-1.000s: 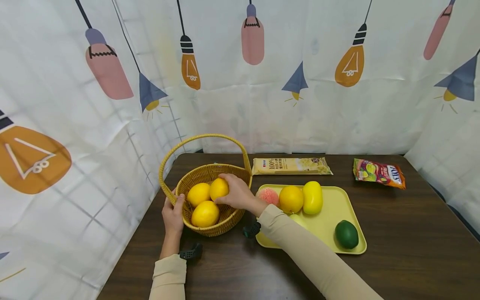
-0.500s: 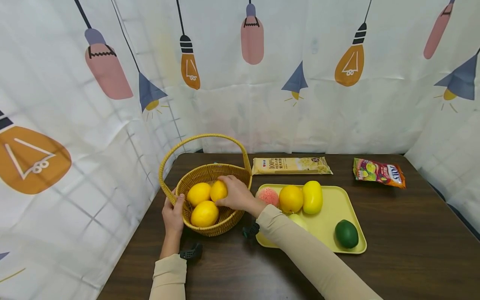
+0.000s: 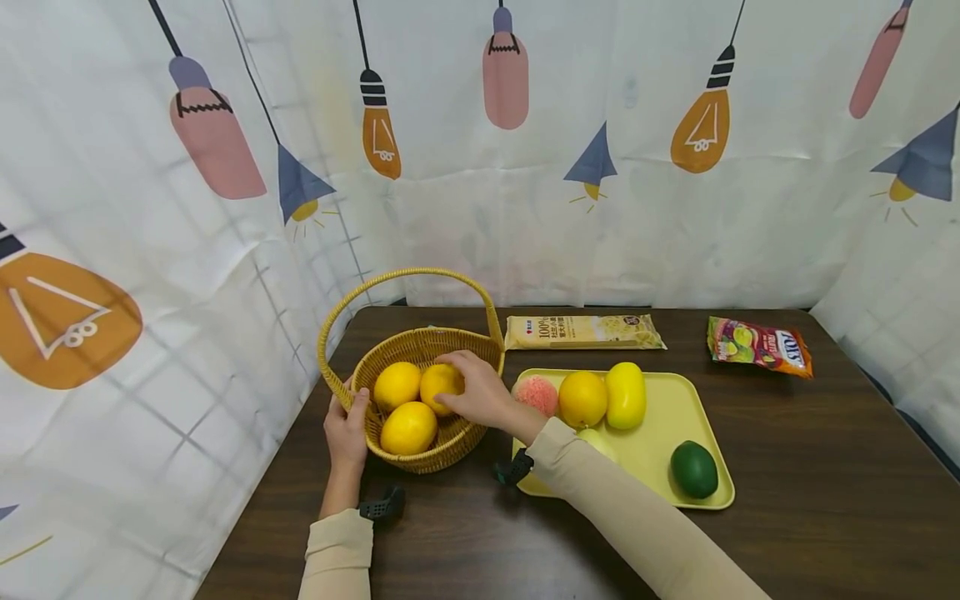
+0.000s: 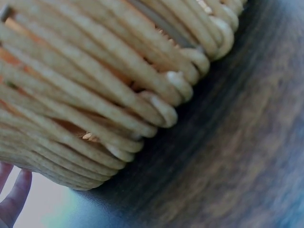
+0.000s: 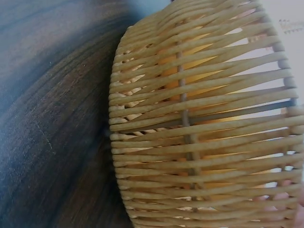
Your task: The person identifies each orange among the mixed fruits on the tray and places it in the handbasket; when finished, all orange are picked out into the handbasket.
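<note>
A yellow wicker basket [image 3: 450, 450] with a tall handle stands at the table's left side. My left hand [image 3: 347, 433] grips its left rim, thumb on the near side. In the basket lie two yellow lemons [image 3: 397, 387] and a rounder orange [image 3: 438, 387]. My right hand [image 3: 480, 389] reaches over the right rim, its fingers spread loosely about the orange, thumb low and fingertips above. Both wrist views are mostly filled by the basket's woven wall [image 4: 90, 90]; a few fingers [image 4: 19, 192] show at the left wrist view's edge.
Right of the basket, a yellow tray [image 3: 667, 400] carries a peach [image 3: 537, 393], another orange [image 3: 582, 398], a mango [image 3: 626, 396], a partly hidden pale green fruit [image 3: 597, 442] and an avocado [image 3: 693, 468]. Behind lie a noodle packet [image 3: 583, 332] and a candy bag [image 3: 757, 347].
My right hand first lowered the orange beside the lemons, then loosened and drew slightly right, showing more of the orange. My left hand stays on the basket rim.
</note>
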Tool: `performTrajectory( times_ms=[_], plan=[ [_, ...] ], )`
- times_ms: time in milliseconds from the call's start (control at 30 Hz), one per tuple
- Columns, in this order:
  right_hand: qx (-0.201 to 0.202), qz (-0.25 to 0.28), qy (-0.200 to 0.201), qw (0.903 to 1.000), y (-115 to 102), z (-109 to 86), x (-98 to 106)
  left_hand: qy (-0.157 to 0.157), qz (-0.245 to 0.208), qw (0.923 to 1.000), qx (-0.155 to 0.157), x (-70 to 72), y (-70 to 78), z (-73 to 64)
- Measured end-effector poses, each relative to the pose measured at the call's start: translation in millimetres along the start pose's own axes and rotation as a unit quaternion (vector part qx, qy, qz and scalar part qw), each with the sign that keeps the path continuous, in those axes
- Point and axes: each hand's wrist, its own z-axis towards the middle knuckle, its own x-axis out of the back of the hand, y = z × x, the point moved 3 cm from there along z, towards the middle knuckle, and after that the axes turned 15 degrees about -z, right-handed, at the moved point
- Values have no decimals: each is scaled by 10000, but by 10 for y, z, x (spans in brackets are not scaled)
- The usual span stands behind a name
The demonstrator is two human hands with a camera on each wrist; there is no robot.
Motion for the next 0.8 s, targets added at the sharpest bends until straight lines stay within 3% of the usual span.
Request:
performTrajectory(
  times_ms=[267,600,667,800],
  plan=[
    [246,426,-141,9987,53,-179,161,6,-80,10000,-24,-6,-13,-1],
    [584,904,-369,9935,114,-566,483,-7,-227,9997,-85,-12,-15,1],
    [560,988,-223,9933,148,-643,548,-7,-139,9999,-1,-13,-9,-1],
    [429,1408,464,9880,243,-773,687,-16,-137,9999,102,-15,11,-1]
  ],
)
